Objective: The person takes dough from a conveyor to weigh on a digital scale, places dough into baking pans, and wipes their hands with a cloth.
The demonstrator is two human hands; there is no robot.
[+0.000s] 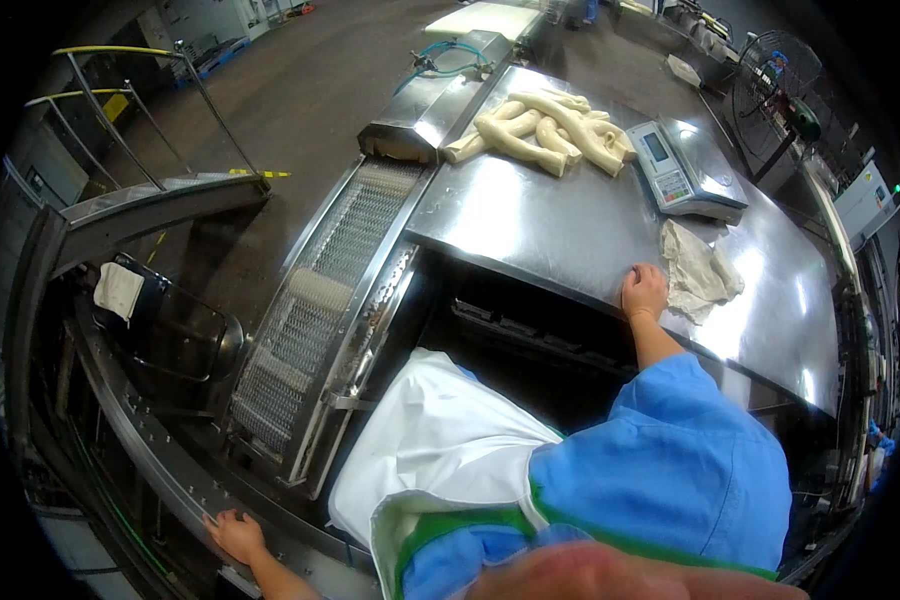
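My right hand [645,290] rests near the front edge of the steel table [560,235], its fingers curled in with nothing seen in them. Just right of it lies a crumpled beige cloth [698,275]. Low on the left, my left hand [237,537] lies on a curved metal rail [160,465], fingers laid over it and slightly apart. Farther back on the table is a pile of thick, pale dough ropes [540,130]. A digital scale [685,170] stands to the right of the pile.
A wire-mesh conveyor [325,270] runs along the table's left side into a steel housing [435,100]. Left of it stand a folding chair [185,335] with a cloth [118,290] and steps with a yellow-topped handrail [120,50]. A fan [775,85] stands at far right.
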